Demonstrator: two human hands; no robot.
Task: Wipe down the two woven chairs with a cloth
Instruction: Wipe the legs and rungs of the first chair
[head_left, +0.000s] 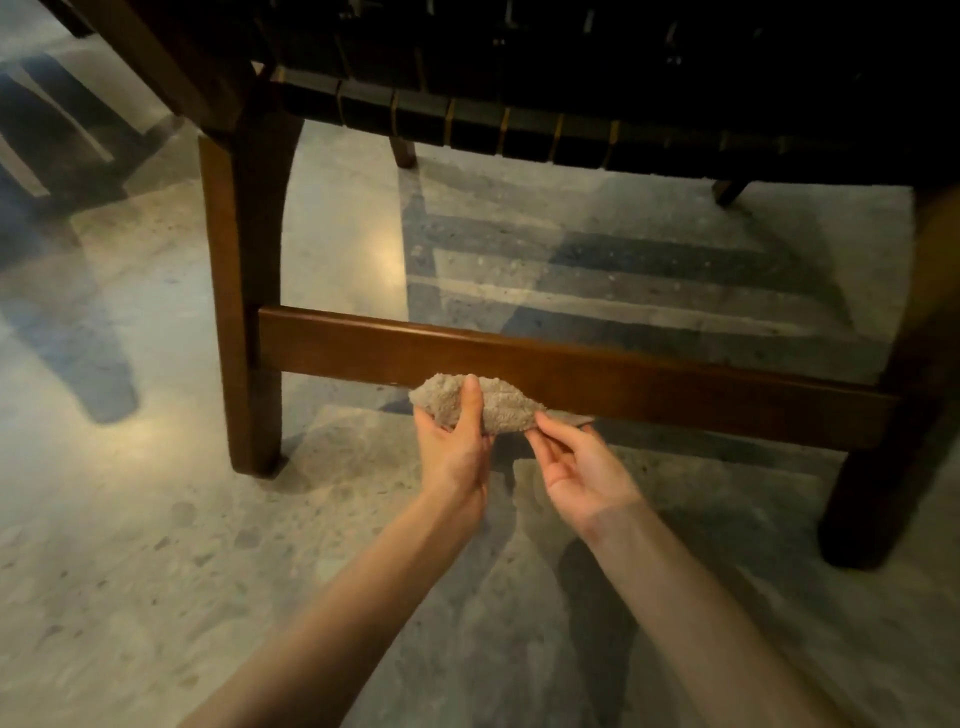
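A dark wooden chair fills the upper frame, its black woven seat (545, 130) seen from low down. Its low front rail (649, 384) runs between the left front leg (244, 291) and the right front leg (878, 483). A bunched beige cloth (498, 408) sits against the lower edge of that rail. My left hand (457, 447) grips the cloth's left part, thumb on top. My right hand (576, 465) pinches the cloth's right end with its fingertips, palm up. Only one chair is plainly in view.
Polished speckled stone floor (156, 545) lies all around, with bright reflections and chair shadows. Two rear legs (404, 151) show under the seat. Dark furniture shapes (57, 135) stand at the far left.
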